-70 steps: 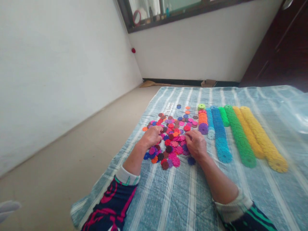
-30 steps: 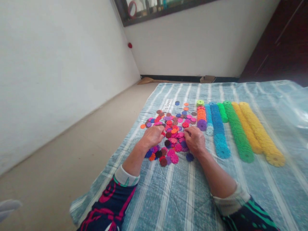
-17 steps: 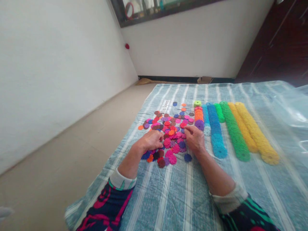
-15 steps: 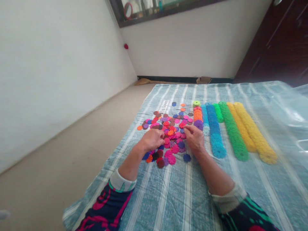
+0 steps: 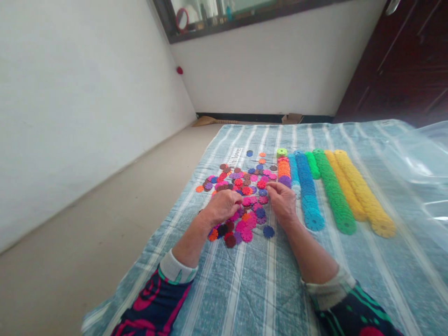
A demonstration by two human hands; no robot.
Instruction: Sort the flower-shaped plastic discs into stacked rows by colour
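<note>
A loose pile of small notched plastic discs [image 5: 247, 224] in pink, red, purple, orange, brown and dark blue lies on the striped cloth. Over its left part is my left hand [image 5: 224, 205], fingers curled and fingertips pressed together among the discs; whatever they pinch is hidden. At the pile's right edge my right hand [image 5: 282, 198] has thumb and forefinger together near a red disc [image 5: 261, 185]; I cannot make out anything between them. Just beyond this hand runs a short overlapped row of orange discs [image 5: 283, 169] ending in purple ones [image 5: 284, 181].
Overlapped rows of blue discs [image 5: 308, 191], green discs [image 5: 334, 196] and yellow discs [image 5: 364, 191] lie to the right. A clear plastic container [image 5: 420, 154] stands at the far right. The striped cloth [image 5: 252, 289] has its left edge above the floor [image 5: 105, 219].
The view has shifted slightly, bringing more of the clear container in. My left hand has moved a little over the pile; my right hand stays at its right edge.
</note>
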